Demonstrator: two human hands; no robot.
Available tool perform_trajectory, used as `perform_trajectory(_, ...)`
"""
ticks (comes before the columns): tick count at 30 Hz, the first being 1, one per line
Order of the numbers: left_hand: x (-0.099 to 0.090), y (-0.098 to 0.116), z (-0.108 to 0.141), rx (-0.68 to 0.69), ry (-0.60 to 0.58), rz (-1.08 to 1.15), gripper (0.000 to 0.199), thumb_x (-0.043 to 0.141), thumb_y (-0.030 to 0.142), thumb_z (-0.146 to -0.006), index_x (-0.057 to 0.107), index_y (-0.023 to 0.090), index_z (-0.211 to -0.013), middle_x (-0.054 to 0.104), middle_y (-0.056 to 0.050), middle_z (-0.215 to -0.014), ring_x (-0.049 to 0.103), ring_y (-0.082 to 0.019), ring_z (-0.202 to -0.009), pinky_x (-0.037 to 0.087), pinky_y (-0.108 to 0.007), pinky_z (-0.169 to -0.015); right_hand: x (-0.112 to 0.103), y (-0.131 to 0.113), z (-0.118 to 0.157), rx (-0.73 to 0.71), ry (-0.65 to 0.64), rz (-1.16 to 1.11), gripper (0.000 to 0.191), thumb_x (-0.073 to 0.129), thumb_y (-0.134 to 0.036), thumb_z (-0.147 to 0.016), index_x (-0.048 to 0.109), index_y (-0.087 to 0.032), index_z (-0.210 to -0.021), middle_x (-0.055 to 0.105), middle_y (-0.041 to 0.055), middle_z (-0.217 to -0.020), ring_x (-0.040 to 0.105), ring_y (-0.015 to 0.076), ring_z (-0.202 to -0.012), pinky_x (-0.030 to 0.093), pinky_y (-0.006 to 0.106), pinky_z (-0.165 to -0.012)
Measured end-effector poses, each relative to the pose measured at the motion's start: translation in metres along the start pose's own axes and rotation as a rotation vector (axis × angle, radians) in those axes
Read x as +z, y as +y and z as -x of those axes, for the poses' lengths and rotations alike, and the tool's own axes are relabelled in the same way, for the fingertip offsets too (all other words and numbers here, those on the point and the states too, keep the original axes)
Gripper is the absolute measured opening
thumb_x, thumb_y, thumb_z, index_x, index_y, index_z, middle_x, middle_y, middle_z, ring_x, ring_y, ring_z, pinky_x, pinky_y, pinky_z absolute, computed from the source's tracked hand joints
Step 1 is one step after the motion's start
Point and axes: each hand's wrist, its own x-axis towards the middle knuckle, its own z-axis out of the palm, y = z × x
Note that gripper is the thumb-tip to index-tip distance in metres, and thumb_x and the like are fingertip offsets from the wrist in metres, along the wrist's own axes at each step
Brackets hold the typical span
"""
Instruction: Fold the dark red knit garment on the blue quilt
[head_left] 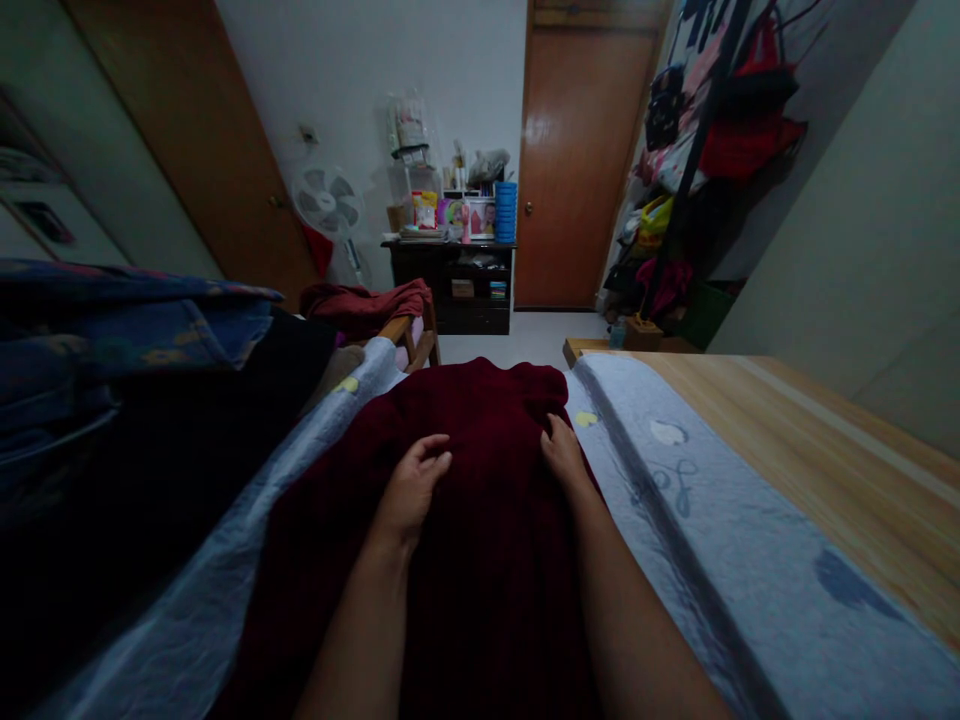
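A dark red cloth garment lies spread out before me over a pale blue patterned bed cover. On its left part rests my left hand, fingers apart and slightly curled, with nothing gripped. My right hand touches the garment near its far right edge, its fingers loosely bent and apart. The garment's near end runs out of view below my forearms, and its exact kind cannot be made out.
Dark clothes and a blue floral cloth are heaped at the left. A wooden board borders the bed on the right. Beyond stand a fan, a black shelf and a wooden door. Bags hang at the right.
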Motion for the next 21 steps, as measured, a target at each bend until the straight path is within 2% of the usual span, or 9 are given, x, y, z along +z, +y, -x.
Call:
perform_trajectory(3, -0.009, 0.000, -0.005, 0.020, 0.196, 0.090, 0.057, 0.073, 0.036, -0.059, 0.057, 0.018, -0.110, 0.067, -0.002, -0.085, 0.062, -0.014, -0.072, 0.048, -0.028, -0.071, -0.002, -0.003, -0.001, 0.038, 0.013, -0.075, 0.056, 0.036, -0.037, -0.091, 0.045, -0.005, -0.136, 0.047, 0.0175, -0.142, 0.041, 0.0253, -0.133, 0.028, 0.037, -0.112)
perform_trajectory(5, -0.013, 0.001, -0.007, 0.053, 0.288, 0.014, 0.053, 0.072, 0.038, -0.060, 0.060, 0.017, -0.106, 0.066, -0.003, -0.089, 0.062, -0.015, -0.077, 0.048, -0.029, -0.073, -0.003, -0.005, -0.001, 0.051, 0.022, -0.117, 0.059, 0.033, -0.040, -0.092, 0.043, -0.005, -0.138, 0.045, 0.0175, -0.143, 0.040, 0.0250, -0.134, 0.027, 0.038, -0.112)
perform_trajectory(6, -0.013, 0.002, -0.007, 0.081, 0.296, -0.046, 0.051, 0.071, 0.041, -0.062, 0.061, 0.016, -0.105, 0.066, -0.004, -0.092, 0.063, -0.016, -0.081, 0.048, -0.030, -0.076, -0.004, -0.006, -0.001, 0.051, 0.025, -0.128, 0.060, 0.034, -0.042, -0.092, 0.041, -0.005, -0.139, 0.043, 0.0172, -0.144, 0.038, 0.0250, -0.135, 0.026, 0.038, -0.113)
perform_trajectory(11, 0.006, 0.002, -0.001, 0.220, 0.098, -0.522, 0.053, 0.061, 0.054, -0.076, 0.061, 0.017, -0.113, 0.064, -0.011, -0.116, 0.059, -0.025, -0.109, 0.044, -0.037, -0.095, -0.006, -0.014, 0.004, 0.061, 0.005, -0.070, 0.064, 0.039, -0.048, -0.091, 0.035, -0.014, -0.145, 0.031, 0.0126, -0.153, 0.025, 0.0261, -0.141, 0.023, 0.043, -0.114)
perform_trajectory(15, 0.021, -0.008, 0.004, 0.216, 0.089, -0.957, 0.059, 0.064, 0.041, -0.078, 0.053, 0.011, -0.127, 0.058, -0.019, -0.127, 0.055, -0.030, -0.119, 0.040, -0.040, -0.100, -0.009, -0.019, 0.007, 0.055, -0.066, 0.010, 0.063, 0.041, -0.049, -0.091, 0.035, -0.018, -0.145, 0.030, 0.0119, -0.153, 0.025, 0.0287, -0.141, 0.024, 0.047, -0.113)
perform_trajectory(18, 0.021, -0.010, 0.003, 0.205, 0.039, -1.052, 0.056, 0.063, 0.030, -0.079, 0.052, 0.008, -0.129, 0.060, -0.021, -0.126, 0.057, -0.030, -0.117, 0.042, -0.039, -0.099, -0.009, -0.020, 0.008, 0.057, -0.100, 0.060, 0.061, 0.041, -0.047, -0.091, 0.035, -0.018, -0.145, 0.031, 0.0130, -0.152, 0.026, 0.0302, -0.141, 0.024, 0.048, -0.112)
perform_trajectory(21, 0.019, -0.002, 0.004, 0.248, 0.006, -0.959, 0.044, 0.058, 0.032, -0.082, 0.059, 0.011, -0.121, 0.064, -0.017, -0.121, 0.061, -0.029, -0.112, 0.044, -0.038, -0.096, -0.007, -0.018, 0.007, 0.046, -0.099, 0.071, 0.060, 0.039, -0.046, -0.093, 0.035, -0.018, -0.145, 0.031, 0.0128, -0.152, 0.025, 0.0286, -0.141, 0.024, 0.047, -0.112)
